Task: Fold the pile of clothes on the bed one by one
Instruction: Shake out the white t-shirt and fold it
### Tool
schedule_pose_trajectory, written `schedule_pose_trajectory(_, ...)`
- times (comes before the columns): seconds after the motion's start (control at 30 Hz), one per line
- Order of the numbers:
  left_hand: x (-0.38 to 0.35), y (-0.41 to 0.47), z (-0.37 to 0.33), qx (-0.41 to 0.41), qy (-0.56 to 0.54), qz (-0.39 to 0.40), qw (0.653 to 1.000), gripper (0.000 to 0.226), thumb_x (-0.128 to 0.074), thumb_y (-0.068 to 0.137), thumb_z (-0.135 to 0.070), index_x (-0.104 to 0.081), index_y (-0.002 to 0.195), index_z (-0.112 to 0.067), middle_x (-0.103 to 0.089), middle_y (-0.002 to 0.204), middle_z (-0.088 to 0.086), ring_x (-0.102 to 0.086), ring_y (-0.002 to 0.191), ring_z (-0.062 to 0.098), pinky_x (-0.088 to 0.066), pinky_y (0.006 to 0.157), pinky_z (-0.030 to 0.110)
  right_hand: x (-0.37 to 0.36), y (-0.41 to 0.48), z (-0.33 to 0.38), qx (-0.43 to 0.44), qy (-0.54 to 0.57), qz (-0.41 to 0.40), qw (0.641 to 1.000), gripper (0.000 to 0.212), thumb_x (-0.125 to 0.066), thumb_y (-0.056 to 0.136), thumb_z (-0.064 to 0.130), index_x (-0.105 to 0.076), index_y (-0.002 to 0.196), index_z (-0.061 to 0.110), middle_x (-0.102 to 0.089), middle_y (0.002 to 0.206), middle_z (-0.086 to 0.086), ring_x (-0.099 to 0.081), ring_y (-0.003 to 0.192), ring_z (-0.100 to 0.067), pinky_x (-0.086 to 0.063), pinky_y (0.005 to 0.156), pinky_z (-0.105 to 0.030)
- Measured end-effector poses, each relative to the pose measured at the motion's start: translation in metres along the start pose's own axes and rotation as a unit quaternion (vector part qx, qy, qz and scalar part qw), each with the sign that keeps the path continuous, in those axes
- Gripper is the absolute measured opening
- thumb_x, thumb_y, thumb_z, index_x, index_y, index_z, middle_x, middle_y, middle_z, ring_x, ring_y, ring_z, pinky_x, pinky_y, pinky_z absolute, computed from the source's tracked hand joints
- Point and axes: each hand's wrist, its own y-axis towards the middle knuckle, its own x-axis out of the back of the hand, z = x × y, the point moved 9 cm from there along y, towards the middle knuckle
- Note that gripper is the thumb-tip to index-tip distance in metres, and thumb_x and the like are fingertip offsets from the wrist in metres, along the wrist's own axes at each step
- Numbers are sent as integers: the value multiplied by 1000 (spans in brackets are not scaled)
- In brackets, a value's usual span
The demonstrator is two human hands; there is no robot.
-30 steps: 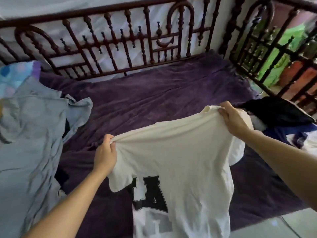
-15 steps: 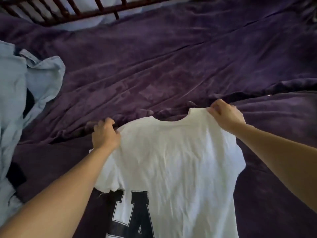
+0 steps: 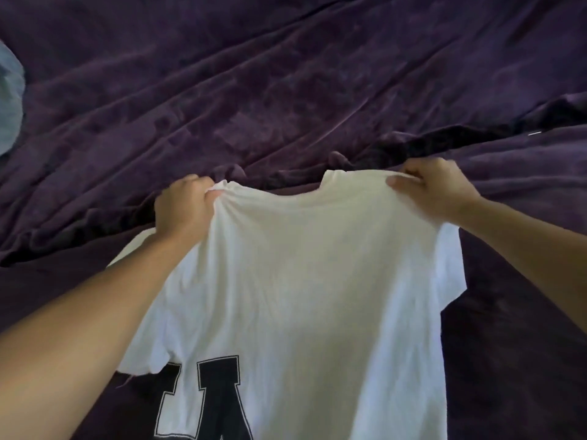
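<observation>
White T-shirt (image 3: 301, 281), black lettering (image 3: 216, 398) at the near hem, is held spread just over the bed. One bunched shoulder is clenched in the left hand (image 3: 184, 208), the other pinched by the right hand (image 3: 435, 192). Since a second ago it has been lowered from mid-air toward the purple blanket (image 3: 286, 90); laying flat for folding is judged next. Grey garment (image 3: 9, 96) is glimpsed far left.

— Where's the T-shirt (image 3: 301, 265)?
— Over the bedspread (image 3: 286, 90), between the left hand (image 3: 184, 208) and right hand (image 3: 435, 188), each at a shoulder.
— And the other garment (image 3: 9, 100)?
— Far left, on the bedspread.
</observation>
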Motion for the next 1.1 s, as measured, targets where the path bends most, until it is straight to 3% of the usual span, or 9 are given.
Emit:
schedule_pose_trajectory(0.13,-9,19,18,103,32,-12,994,26,-57,94,-29,-64,85,-5,-63,91,26,-56,84,46,-34,65,41,-2,16,-21,-60,-115,0,992,45,-58,79,67,-63,74,23,-61,74,-1,-52,76,-25,-41,67,-33)
schedule_pose_trajectory(0.27,-20,10,11,149,21,10,989,30,-60,90,-17,-59,120,-13,-53,122,18,-48,112,40,-38,84,46,-8,-3,-41,-139,74,109,982,51,-76,60,67,-67,77,19,-66,68,7,-63,62,-13,-46,54,-24)
schedule_pose_trajectory(0.37,-2,-19,-4,108,5,-39,993,42,-65,83,-9,-55,123,-15,-49,125,15,-43,113,38,-33,89,48,2,-26,-53,-121,-9,177,977,39,-88,59,44,-68,85,23,-68,81,7,-64,72,-10,-45,57,-24)
schedule_pose_trajectory(0.5,12,-98,-48,3,-48,-57,997,37,-68,78,-6,-63,114,-12,-55,117,12,-49,109,35,-38,86,46,43,-39,-65,-188,112,15,976,33,-86,66,39,-63,61,15,-62,65,0,-57,61,-17,-45,62,-28)
schedule_pose_trajectory(0.6,9,-168,-72,-29,-65,-18,997,30,-74,73,-3,-69,101,-11,-60,106,11,-55,101,35,-43,81,46,28,-65,-48,-202,318,118,919,26,-83,70,33,-69,79,14,-72,82,1,-68,79,-16,-53,74,-29)
schedule_pose_trajectory(0.67,3,-210,-81,-38,-72,15,997,28,-77,67,-1,-71,93,-10,-62,99,12,-60,93,37,-47,77,45,20,-84,-49,-195,265,171,929,32,-83,71,30,-70,95,14,-73,94,-1,-68,90,-18,-53,81,-33)
schedule_pose_trajectory(0.73,-4,-246,-85,-41,-76,54,995,24,-76,65,-1,-72,88,-9,-63,94,13,-62,87,37,-50,72,45,45,-94,-67,-193,103,40,975,28,-81,73,29,-63,88,13,-68,86,-2,-62,84,-24,-48,69,-31)
schedule_pose_trajectory(0.83,-9,-295,-88,-41,-73,99,991,22,-79,62,0,-71,81,-7,-63,89,13,-62,80,36,-51,66,43,72,-147,-82,-220,6,-152,963,23,-69,80,29,-59,97,18,-68,98,-7,-62,95,-32,-44,73,-33)
schedule_pose_trajectory(1.1,-8,-447,-67,-76,-100,129,984,23,-74,71,-31,-65,76,-11,-56,81,5,-58,74,30,-49,63,38,-140,-405,-70,-346,299,109,883,40,-79,74,46,-68,83,9,-72,81,-5,-69,67,-20,-57,59,-34)
